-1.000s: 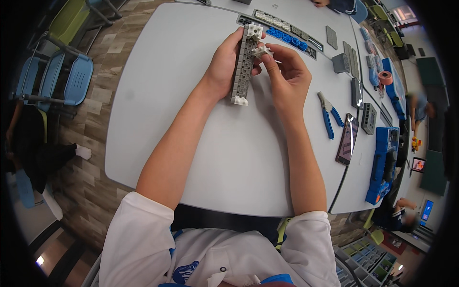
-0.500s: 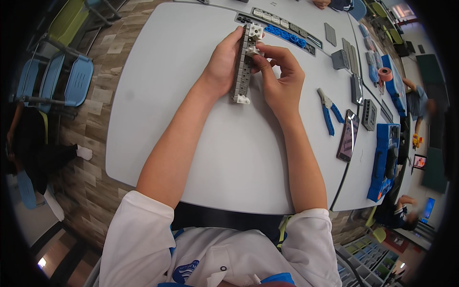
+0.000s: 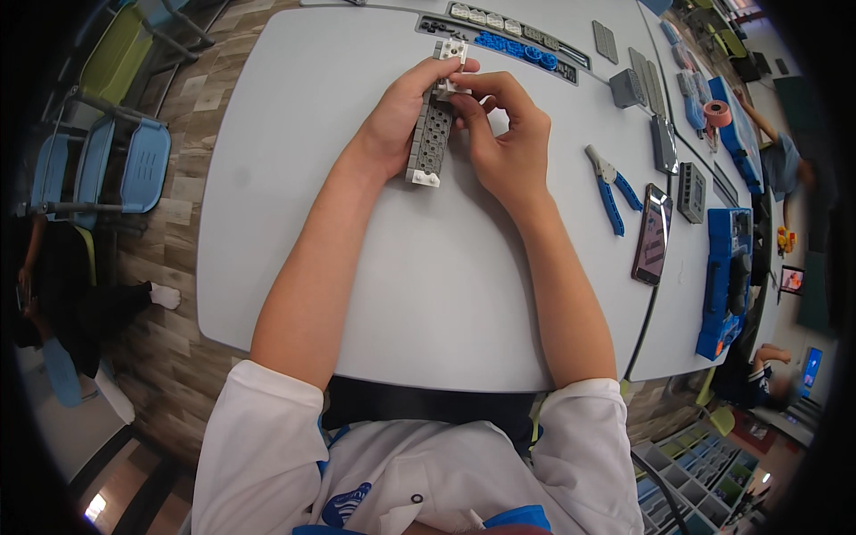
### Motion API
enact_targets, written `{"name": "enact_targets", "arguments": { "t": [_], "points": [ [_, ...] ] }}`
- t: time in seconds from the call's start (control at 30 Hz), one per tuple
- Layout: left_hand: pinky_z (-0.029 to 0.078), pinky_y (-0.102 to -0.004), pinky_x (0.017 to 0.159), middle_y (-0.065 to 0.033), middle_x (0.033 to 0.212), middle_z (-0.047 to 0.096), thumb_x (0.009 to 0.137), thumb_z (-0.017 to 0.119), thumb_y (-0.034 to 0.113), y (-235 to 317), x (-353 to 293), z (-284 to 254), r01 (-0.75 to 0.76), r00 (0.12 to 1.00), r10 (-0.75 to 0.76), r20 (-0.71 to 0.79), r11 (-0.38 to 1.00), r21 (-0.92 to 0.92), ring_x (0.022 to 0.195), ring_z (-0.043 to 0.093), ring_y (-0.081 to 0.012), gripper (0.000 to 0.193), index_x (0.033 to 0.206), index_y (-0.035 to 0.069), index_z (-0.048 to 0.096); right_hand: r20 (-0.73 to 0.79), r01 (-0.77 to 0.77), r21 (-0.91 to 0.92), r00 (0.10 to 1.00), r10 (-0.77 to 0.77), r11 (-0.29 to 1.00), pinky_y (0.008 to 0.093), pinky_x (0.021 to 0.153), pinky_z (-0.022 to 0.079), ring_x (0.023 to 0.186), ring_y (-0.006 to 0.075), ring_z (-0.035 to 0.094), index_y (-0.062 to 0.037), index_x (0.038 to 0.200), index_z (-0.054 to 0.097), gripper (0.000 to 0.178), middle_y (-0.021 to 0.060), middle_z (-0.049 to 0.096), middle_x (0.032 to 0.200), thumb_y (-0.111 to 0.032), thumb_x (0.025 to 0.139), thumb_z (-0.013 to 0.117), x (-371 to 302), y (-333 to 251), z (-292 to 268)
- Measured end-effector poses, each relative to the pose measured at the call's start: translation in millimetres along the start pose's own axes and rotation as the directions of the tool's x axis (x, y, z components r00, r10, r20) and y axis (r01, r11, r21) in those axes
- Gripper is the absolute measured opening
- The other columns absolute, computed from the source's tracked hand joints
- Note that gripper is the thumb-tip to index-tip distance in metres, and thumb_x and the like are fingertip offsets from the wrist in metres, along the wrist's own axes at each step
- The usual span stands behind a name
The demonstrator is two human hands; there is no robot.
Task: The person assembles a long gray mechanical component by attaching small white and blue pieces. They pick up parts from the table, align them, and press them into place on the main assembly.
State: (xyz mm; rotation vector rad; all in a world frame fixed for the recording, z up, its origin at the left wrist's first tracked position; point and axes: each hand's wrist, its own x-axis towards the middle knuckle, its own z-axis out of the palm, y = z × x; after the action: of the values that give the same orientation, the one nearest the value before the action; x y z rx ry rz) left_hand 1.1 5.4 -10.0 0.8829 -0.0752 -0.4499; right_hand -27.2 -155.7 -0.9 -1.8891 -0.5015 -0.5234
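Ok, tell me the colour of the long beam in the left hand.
The beam is grey, seen best in the head view.

The white connector (image 3: 442,93), held to the right of the grey beam (image 3: 432,139) a second ago, now sits against its upper part, the right hand (image 3: 510,135) having moved in. The left hand's (image 3: 395,116) thumb now stretches across the beam.

Even, soft indoor light; faint shadow beside right forearm (image 3: 572,299); reflections on phone (image 3: 654,234); edges bent, corners black.
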Motion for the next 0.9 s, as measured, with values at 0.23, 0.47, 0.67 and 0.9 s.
{"name": "enact_targets", "arguments": {
  "t": [0.23, 0.47, 0.67, 0.9],
  "points": [
    [0.06, -0.0281, 0.079, -0.0042, 0.113, 0.075, 0.114, 0.057, 0.037, 1.6, -3.4, -3.0, -0.003, 0.999, 0.001, 0.032, 0.999, 0.036, 0.096, 0.073, -0.011, 0.035, 0.125, 0.006, 0.07, -0.024, 0.069, -0.04, 0.997, -0.07, 0.997, 0.0327, 0.076, 0.06, 0.084, 0.0191, 0.075, -0.0026, 0.111, 0.077, 0.018, 0.009, 0.08, 0.096, 0.006, 0.095, 0.075, 0.5, 1.5, 1.9],
    [0.061, -0.0285, 0.077, -0.0031, 0.112, 0.074, 0.115, 0.061, 0.03, -1.8, -3.3, 9.9, -0.131, 0.987, 0.149, -0.054, 0.96, 0.248, 0.095, 0.071, -0.0091, 0.03, 0.124, 0.003, 0.073, -0.287, -0.049, 0.461, 0.937, 0.201, 0.886, 0.0302, 0.083, 0.056, 0.092, 0.0158, 0.07, -0.0013, 0.111, 0.063, 0.017, 0.0083, 0.071, 0.097, 0.003, 0.095, 0.066, 0.3, 6.8, -3.2],
    [0.061, -0.0295, 0.083, -0.0041, 0.106, 0.074, 0.114, 0.066, 0.025, -14.2, -3.0, 18.2, -0.15, 0.97, 0.234, -0.07, 0.798, 0.584, 0.105, 0.072, -0.0114, 0.04, 0.147, 0.002, 0.069, -0.049, -0.402, 0.453, 0.88, 0.473, 0.795, 0.0258, 0.069, 0.046, 0.08, 0.0084, 0.054, -0.0013, 0.124, 0.063, 0.029, 0.0004, 0.055, 0.094, -0.015, 0.099, 0.068, 6.4, 14.7, -24.6],
    [0.058, -0.0374, 0.077, -0.0158, 0.104, 0.076, 0.103, 0.073, 0.015, -25.2, 3.2, 20.7, -0.45, 0.773, 0.634, 0.041, 0.502, 0.739, 0.087, 0.071, -0.0226, 0.03, 0.129, 0.001, 0.077, 0.025, -0.392, 0.066, 0.92, 0.392, 0.917, 0.0259, 0.071, 0.051, 0.081, 0.01, 0.064, 0.003, 0.129, 0.07, 0.063, 0.0036, 0.066, 0.101, -0.046, 0.094, 0.088, 10.5, 8.6, -23.0]
  ]
}}
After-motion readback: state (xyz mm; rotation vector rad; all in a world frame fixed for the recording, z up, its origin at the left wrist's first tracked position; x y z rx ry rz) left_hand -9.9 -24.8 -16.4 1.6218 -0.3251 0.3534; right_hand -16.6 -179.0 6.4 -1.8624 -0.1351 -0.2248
